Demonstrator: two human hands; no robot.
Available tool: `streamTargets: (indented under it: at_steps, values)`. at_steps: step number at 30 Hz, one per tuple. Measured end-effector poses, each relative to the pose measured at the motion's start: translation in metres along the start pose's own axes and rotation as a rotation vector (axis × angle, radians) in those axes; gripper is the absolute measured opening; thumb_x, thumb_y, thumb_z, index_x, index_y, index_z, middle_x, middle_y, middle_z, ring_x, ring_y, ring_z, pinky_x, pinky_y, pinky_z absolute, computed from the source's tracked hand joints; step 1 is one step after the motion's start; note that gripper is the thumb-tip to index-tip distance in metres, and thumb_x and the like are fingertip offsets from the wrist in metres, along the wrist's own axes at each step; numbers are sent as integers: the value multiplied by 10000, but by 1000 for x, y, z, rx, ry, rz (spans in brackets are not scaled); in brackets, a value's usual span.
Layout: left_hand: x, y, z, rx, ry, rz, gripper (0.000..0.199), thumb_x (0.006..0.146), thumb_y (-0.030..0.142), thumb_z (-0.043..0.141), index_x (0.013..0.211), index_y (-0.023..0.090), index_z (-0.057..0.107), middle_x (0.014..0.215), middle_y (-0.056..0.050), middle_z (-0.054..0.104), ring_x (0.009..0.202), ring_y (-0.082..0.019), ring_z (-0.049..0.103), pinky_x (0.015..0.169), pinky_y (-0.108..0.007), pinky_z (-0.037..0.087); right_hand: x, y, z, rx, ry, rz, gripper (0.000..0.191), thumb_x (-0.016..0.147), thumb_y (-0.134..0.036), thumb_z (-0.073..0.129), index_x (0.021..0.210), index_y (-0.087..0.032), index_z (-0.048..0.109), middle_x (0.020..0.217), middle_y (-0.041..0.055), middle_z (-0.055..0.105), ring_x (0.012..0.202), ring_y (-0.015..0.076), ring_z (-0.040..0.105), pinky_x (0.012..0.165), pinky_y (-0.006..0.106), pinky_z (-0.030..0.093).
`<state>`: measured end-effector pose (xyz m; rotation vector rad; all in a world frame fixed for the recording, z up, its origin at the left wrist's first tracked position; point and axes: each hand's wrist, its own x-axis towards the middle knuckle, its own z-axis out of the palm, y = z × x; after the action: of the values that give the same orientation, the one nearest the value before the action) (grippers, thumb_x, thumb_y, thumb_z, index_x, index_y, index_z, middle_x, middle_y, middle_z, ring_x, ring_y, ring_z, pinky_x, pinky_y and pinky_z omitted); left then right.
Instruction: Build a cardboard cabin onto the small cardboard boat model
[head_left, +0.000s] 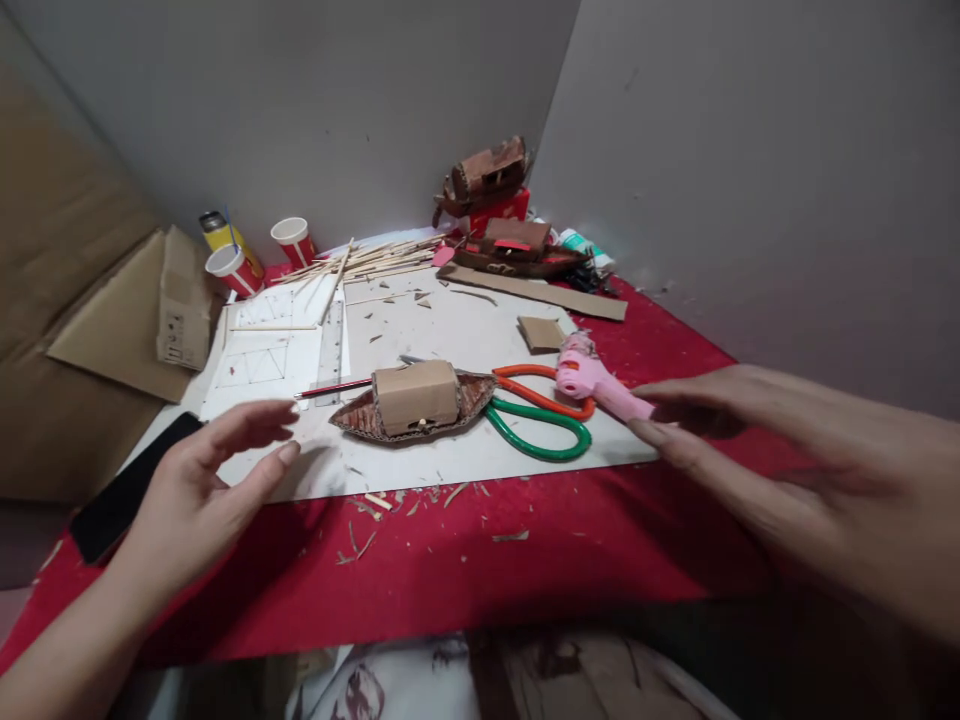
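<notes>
A small boat model (416,400) with a cardboard canopy lies on the white board in front of me. My left hand (225,460) hovers left of it, thumb and fingers apart, holding nothing. On the right, a pink hot glue gun (592,380) lies over the orange handle of a pair of scissors (540,455), whose other handle is green; the blades are hidden behind the boat. My right hand (750,450) has its thumb and fingertips on either side of the glue gun's grip end, slightly blurred. A red and black pencil (337,388) reaches behind the boat.
Two brown boat models, one on the table (517,245) and one raised on a red box (487,175), stand at the back. Thin wooden sticks (375,262), paper cups (292,243), a clear ruler (330,350), a black phone (131,490) and cardboard (120,320) surround the board. Scraps litter the red cloth (450,580).
</notes>
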<state>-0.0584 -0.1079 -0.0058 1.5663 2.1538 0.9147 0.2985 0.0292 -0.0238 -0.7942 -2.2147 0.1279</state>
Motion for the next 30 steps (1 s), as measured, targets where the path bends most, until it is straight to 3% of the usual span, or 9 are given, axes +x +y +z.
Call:
streamTargets:
  at_steps: [2, 5, 11, 13, 16, 21, 23, 25, 30]
  values:
    - [-5, -6, -4, 30, -31, -69, 260, 832, 485, 658, 891, 237, 710, 892, -18, 746, 846, -229, 677, 773, -316, 532, -1, 5, -3, -26, -15, -9, 157, 957, -372, 537, 1031, -302, 656, 857, 66, 723, 628, 211, 658, 512, 367, 487]
    - [-2, -4, -10, 8, -32, -83, 336, 874, 498, 593, 717, 214, 682, 741, -19, 717, 742, -210, 645, 706, -304, 504, 2, 13, -7, -5, 6, -76, 145, 954, -361, 521, 1009, -308, 644, 826, 60, 727, 599, 210, 658, 476, 361, 472]
    - [32, 34, -20, -117, 102, -9, 245, 861, 404, 585, 739, 198, 640, 785, -41, 710, 733, -200, 656, 732, -334, 536, 14, 35, -15, -11, 93, -136, 109, 919, -339, 570, 974, -304, 657, 787, 47, 749, 561, 211, 688, 421, 324, 501]
    - [51, 44, -18, -147, 94, 47, 142, 820, 331, 603, 857, 194, 613, 907, -44, 703, 740, -177, 665, 740, -335, 552, 19, 46, -14, 1, 106, -160, 81, 903, -325, 607, 955, -309, 667, 769, 32, 761, 542, 192, 692, 393, 282, 505]
    - [86, 49, -10, -51, 3, 121, 219, 824, 288, 537, 1019, 195, 566, 982, -49, 684, 756, -157, 675, 758, -340, 575, 25, 65, -7, 32, 152, -94, 92, 903, -251, 602, 923, -317, 664, 750, 20, 764, 533, 183, 697, 400, 248, 520]
    - [154, 38, 8, 199, -57, 151, 163, 883, 257, 528, 983, 172, 625, 925, -70, 699, 823, -196, 670, 778, -360, 562, 34, 96, 13, 202, 57, 21, 79, 886, -292, 615, 878, -327, 685, 736, 27, 748, 524, 185, 683, 415, 232, 504]
    - [181, 31, 15, 317, -72, 148, 171, 910, 264, 560, 1011, 155, 644, 942, -76, 695, 865, -205, 658, 825, -387, 547, 34, 104, 20, 206, 184, 58, 157, 890, -381, 588, 759, -329, 658, 581, 4, 672, 404, 166, 591, 347, 249, 423]
    - [206, 24, 21, 424, -90, 128, 257, 931, 337, 597, 1105, 151, 632, 1078, -77, 667, 939, -208, 652, 836, -416, 551, 32, 109, 24, 156, 216, 150, 218, 889, -412, 573, 697, -319, 612, 527, -7, 602, 392, 172, 539, 356, 276, 408]
    - [259, 9, 36, 614, -142, 99, 327, 936, 352, 599, 1212, 177, 603, 1234, -94, 618, 1044, -237, 633, 874, -436, 550, 21, 121, 24, 213, -18, 177, 166, 904, -289, 593, 739, -290, 600, 573, 0, 599, 453, 162, 548, 399, 254, 434]
